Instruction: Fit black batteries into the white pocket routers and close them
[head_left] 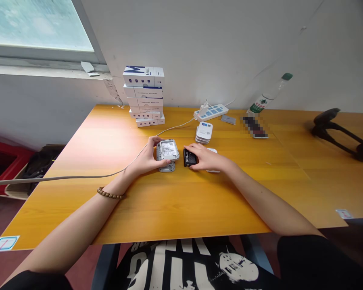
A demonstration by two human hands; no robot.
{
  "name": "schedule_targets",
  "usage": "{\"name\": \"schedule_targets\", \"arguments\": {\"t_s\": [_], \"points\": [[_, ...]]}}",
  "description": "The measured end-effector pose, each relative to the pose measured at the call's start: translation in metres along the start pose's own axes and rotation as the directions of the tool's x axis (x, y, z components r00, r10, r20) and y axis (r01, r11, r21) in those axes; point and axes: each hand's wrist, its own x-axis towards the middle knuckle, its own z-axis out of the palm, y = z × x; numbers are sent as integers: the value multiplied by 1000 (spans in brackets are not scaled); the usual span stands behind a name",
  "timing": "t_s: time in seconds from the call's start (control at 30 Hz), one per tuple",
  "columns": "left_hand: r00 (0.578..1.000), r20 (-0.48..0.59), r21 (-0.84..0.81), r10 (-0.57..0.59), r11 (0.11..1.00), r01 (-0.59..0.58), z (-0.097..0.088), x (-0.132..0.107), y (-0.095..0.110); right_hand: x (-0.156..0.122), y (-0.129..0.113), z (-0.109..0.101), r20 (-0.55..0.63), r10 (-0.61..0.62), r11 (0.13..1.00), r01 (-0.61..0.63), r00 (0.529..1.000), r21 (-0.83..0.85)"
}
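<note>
My left hand (153, 155) is closed around a white portable Wi-Fi device (169, 150), with its labelled inner side facing up. Beneath it lies another white device shell (167, 167), partly covered. Just to the right, my right hand (204, 156) grips a black battery (188, 158) marked 3000mAh between thumb and fingers. A white piece (213, 150) lies on the table, mostly hidden under my right hand. Beyond my hands stands a short stack of white devices (204, 132).
Several white boxes (143, 101) are stacked at the back left. A power strip (211, 112) has a plug and a cable (121, 171) running across my left wrist. A bottle (264, 98), a phone (255, 127), a grey card (228, 119) and a black stand (335, 135) are to the right.
</note>
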Motion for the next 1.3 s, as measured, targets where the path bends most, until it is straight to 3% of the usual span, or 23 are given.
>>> {"name": "schedule_targets", "arguments": {"t_s": [0.23,0.4,0.6,0.83,1.17,1.3], "points": [[1000,8,5,-1,1000,1,-1,0,2,-1,-3,-1,18,25,1000,-25,1000,4],[1000,27,-15,8,1000,-7,-1,-2,6,10,-19,-7,-131,-92,995,97,987,31],[997,13,25,77,997,-77,-9,1,-1,47,-32,-16,15,-200,976,198,980,88],[998,61,-23,20,1000,-19,-21,7,-11,74,-19,-3,62,-236,957,221,970,190],[974,227,14,-23,1000,21,-32,7,-13,79,-18,12,83,-244,963,232,966,135],[976,220,57,2,998,-14,-29,7,-12,76,-20,10,95,-250,957,231,964,175]]}}
